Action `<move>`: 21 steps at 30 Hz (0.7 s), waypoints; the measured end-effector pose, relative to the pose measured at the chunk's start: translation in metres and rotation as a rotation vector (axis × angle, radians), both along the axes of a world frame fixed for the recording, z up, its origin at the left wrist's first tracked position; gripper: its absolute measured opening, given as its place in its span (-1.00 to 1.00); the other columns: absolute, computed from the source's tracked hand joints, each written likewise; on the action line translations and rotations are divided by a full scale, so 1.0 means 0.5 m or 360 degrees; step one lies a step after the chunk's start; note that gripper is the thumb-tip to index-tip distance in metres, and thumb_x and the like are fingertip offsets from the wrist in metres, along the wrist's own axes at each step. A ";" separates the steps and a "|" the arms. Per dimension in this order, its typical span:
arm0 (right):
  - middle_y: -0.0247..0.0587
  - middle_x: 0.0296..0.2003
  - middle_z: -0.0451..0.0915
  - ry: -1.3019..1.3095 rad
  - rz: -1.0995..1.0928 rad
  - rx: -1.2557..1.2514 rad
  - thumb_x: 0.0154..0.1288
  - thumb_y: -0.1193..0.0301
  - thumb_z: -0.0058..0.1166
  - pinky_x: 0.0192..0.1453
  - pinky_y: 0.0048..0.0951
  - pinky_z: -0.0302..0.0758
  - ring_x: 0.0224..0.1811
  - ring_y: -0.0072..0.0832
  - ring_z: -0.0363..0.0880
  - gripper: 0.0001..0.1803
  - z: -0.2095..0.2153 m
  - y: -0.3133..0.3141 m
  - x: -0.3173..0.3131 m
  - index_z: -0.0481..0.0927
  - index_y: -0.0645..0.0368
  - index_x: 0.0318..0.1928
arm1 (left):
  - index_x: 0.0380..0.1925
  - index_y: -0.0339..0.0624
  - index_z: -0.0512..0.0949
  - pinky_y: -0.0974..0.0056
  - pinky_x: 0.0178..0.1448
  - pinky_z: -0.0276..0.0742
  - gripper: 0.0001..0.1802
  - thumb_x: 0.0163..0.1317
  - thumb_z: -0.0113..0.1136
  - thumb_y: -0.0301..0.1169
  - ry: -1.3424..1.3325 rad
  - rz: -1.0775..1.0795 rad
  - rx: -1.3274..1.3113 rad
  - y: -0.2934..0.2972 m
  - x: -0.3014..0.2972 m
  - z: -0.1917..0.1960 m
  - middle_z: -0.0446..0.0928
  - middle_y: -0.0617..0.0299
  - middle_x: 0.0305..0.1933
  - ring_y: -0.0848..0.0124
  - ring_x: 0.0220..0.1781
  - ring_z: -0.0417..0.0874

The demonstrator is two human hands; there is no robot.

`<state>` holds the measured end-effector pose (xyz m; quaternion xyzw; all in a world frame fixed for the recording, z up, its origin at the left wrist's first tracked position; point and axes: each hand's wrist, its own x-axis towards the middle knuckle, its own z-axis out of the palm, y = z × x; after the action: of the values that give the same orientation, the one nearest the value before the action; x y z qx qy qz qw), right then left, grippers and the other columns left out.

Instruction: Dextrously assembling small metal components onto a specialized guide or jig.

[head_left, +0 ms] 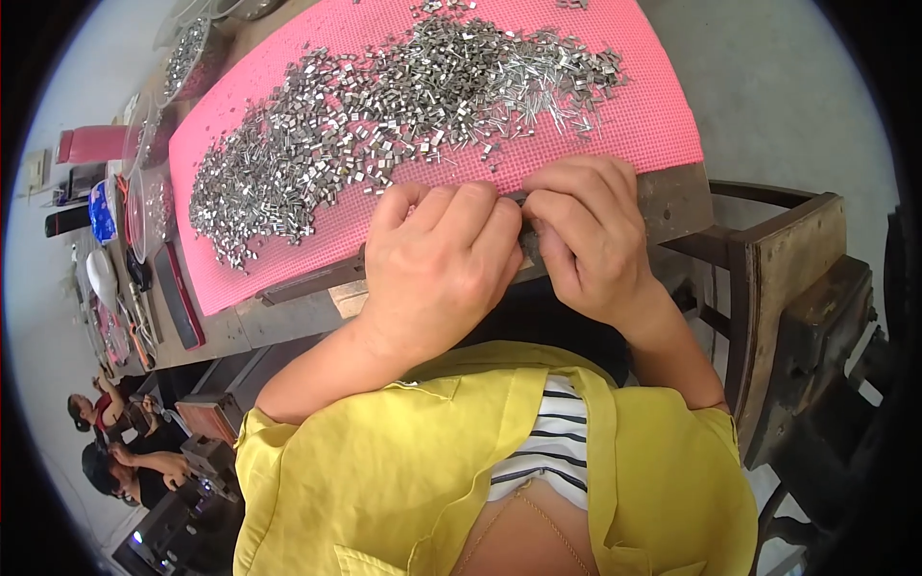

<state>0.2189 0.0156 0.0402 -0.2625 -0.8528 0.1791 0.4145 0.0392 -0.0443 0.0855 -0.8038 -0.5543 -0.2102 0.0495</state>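
Observation:
My left hand [444, 257] is closed at the near edge of the table, its fingers curled forward and down. Close beside it, my right hand [594, 238] has its fingers bent, with thumb and fingertips drawn together. A small dark thing [527, 240] shows in the narrow gap between the hands; its kind cannot be made out. Just beyond my knuckles lies a pink textured mat [663, 120]. Spread over it is a big heap of small silvery metal pieces [394, 96], mostly little blocks, with thin metal pins [552, 91] toward the right.
Clear plastic tubs [152, 211] line the table's left side. Near them lie a dark flat case with a red edge [179, 293] and several hand tools [142, 341]. A wooden stool or bench [792, 259] stands at the right. Two people [134, 461] work at the lower left.

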 end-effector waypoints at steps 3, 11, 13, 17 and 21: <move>-0.25 -0.13 0.63 -0.0015 0.0009 0.0073 0.01 0.56 0.24 0.10 -0.14 0.41 -0.04 -0.21 0.61 -0.69 -0.001 0.000 0.001 0.66 0.18 -0.15 | -0.30 -0.05 0.66 0.23 -0.16 0.46 -0.73 -0.08 0.41 -0.53 -0.0024 -0.0015 0.0009 -0.005 -0.005 0.000 0.65 0.36 -0.25 0.38 -0.32 0.66; -0.29 -0.20 0.66 -0.0048 -0.0026 0.0013 0.05 0.56 0.31 0.07 -0.18 0.41 -0.13 -0.28 0.65 -0.67 0.043 0.017 0.000 0.69 0.10 -0.10 | -0.27 -0.02 0.78 0.22 -0.19 0.57 -0.79 0.04 0.50 -0.47 -0.0336 0.0021 -0.0066 0.024 -0.071 0.041 0.73 0.28 -0.27 0.29 -0.30 0.72; -0.34 -0.23 0.67 -0.0110 -0.0062 0.0100 0.11 0.55 0.32 0.06 -0.21 0.40 -0.16 -0.33 0.64 -0.72 0.065 0.051 0.001 0.68 0.06 -0.12 | -0.29 -0.03 0.77 0.18 -0.22 0.59 -0.85 0.10 0.47 -0.42 -0.0292 0.0002 0.0091 0.069 -0.104 0.052 0.71 0.29 -0.32 0.25 -0.33 0.72; -0.28 -0.28 0.69 -0.0147 -0.0065 0.0184 0.22 0.42 0.31 0.05 -0.14 0.41 -0.17 -0.25 0.65 -0.87 0.102 0.137 -0.028 0.68 0.09 -0.22 | -0.19 -0.13 0.80 0.22 -0.16 0.66 -0.78 0.19 0.46 -0.32 -0.0705 0.0288 -0.0361 0.183 -0.173 0.057 0.76 0.16 -0.32 0.26 -0.30 0.78; -0.16 -0.35 0.74 -0.0199 0.0010 -0.0182 0.29 0.33 0.23 0.07 -0.09 0.49 -0.18 -0.20 0.71 -0.84 0.107 0.239 -0.073 0.75 0.15 -0.26 | -0.09 -0.28 0.78 0.40 -0.07 0.62 -0.68 0.28 0.47 -0.28 -0.0684 0.0436 -0.0548 0.304 -0.235 0.023 0.78 0.30 -0.26 0.57 -0.25 0.70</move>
<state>0.1822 0.1353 0.0938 -0.2936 -0.8662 0.2121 0.3443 -0.0785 0.1075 0.0973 -0.6553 -0.6827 -0.2697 -0.1781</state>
